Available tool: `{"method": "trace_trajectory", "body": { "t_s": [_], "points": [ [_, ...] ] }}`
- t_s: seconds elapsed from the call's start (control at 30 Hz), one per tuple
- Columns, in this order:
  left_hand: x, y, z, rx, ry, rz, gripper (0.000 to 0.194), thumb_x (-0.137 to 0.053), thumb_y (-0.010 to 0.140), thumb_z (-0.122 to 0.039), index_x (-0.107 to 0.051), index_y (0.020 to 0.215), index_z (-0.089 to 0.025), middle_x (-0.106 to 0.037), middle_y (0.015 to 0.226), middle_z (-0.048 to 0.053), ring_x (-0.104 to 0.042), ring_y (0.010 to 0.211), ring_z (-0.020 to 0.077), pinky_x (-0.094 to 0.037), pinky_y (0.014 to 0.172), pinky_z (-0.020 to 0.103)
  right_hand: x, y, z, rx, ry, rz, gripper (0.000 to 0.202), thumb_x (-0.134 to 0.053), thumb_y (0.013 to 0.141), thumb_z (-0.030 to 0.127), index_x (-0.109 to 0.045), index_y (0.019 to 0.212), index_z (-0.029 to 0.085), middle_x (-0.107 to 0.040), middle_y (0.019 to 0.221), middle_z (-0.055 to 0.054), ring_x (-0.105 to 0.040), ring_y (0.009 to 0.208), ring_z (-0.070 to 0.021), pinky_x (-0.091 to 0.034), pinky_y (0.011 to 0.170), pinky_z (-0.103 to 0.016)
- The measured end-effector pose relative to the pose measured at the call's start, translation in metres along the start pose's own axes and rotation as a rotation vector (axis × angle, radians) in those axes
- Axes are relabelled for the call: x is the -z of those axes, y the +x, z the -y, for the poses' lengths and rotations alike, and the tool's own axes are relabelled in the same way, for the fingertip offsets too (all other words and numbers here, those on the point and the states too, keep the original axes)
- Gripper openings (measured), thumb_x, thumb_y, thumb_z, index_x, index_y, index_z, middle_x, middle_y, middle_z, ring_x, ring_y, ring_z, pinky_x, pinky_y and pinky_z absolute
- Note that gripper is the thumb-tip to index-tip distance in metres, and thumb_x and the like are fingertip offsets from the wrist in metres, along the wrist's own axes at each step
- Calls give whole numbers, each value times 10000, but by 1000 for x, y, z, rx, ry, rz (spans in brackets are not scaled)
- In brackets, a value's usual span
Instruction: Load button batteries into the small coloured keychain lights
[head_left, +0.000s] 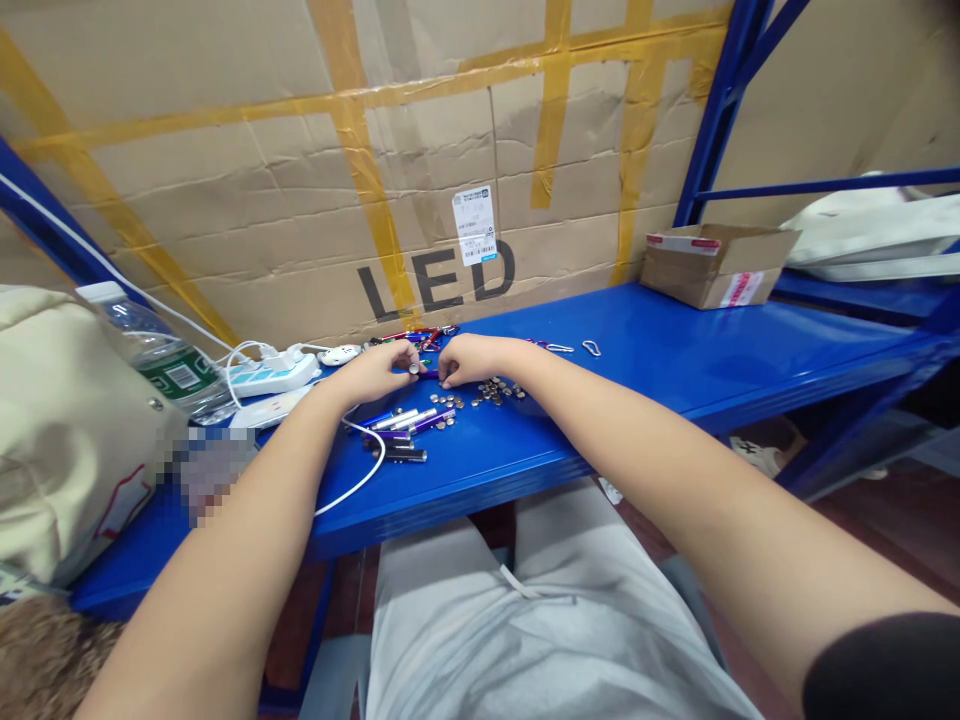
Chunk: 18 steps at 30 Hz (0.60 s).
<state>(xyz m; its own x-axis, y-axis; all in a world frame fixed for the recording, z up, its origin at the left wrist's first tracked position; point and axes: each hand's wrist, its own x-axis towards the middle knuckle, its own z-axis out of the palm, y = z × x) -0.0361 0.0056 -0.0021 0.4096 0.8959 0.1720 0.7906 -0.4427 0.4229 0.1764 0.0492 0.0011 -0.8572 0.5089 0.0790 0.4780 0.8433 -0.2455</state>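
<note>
A dark purple tube (428, 375) is held above the blue table (645, 350), between the two hands, left of the middle of the table and nearer its far edge than its near left corner. The tube's right end is clamped by the fingertips of the right hand (471, 358). By the left hand (393, 368), a small silver disc (413, 368) is pinched between thumb and finger, just beside the tube's left end; whether that end is also gripped cannot be told.

Toward the near edge, below the hands, a group of silver, blue, purple and black tubes (397, 430) is laid out. Small round metal pieces (495, 391) are scattered between these and the right wrist, some just beside the right hand. Behind the hands, red and other coloured pieces (433, 338) are heaped near the far edge, and a silver carabiner (591, 348) is placed to the right.

Toward the left end, a power strip (274, 374), a bottle (176, 365) and a pale bag (75, 430) are seen. An open cardboard box (716, 265) is set at the far edge, toward the right end.
</note>
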Motion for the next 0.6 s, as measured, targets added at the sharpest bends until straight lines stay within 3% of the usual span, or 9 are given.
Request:
{"method": "trace_trajectory", "body": {
  "t_s": [0.17, 0.27, 0.4, 0.6],
  "points": [
    [0, -1, -2, 5, 20, -16, 252, -594, 716, -370, -593, 916, -217, -704, 991, 53, -642, 941, 257, -494, 844, 389, 0, -2, 3, -26, 52, 0, 200, -629, 737, 163, -733, 908, 160, -725, 890, -50, -609, 725, -144, -434, 660, -248],
    [1, -1, -3, 8, 21, -14, 248, -602, 710, -383, -582, 895, -220, -701, 975, 46, -638, 924, 253, -489, 831, 374, 4, -4, 5, -7, 54, -136, 197, -634, 751, 227, -725, 903, 142, -693, 821, -49, -560, 677, -135, -388, 608, -251],
    [1, -1, -6, 15, 69, -31, 245, -595, 722, -378, -577, 901, -213, -692, 932, 31, -631, 886, 243, -481, 793, 348, 5, -1, 7, 128, 106, -371, 245, -611, 781, 267, -711, 955, 127, -619, 740, -21, -494, 642, -116, -345, 590, -243],
    [1, -3, -14, 5, 5, -59, 344, -611, 725, -453, -590, 942, -187, -685, 964, 43, -622, 875, 237, -483, 780, 343, 3, 2, 10, 206, 88, -409, 213, -605, 772, 195, -701, 946, 118, -588, 720, -10, -489, 653, -115, -348, 618, -248]
  ]
}}
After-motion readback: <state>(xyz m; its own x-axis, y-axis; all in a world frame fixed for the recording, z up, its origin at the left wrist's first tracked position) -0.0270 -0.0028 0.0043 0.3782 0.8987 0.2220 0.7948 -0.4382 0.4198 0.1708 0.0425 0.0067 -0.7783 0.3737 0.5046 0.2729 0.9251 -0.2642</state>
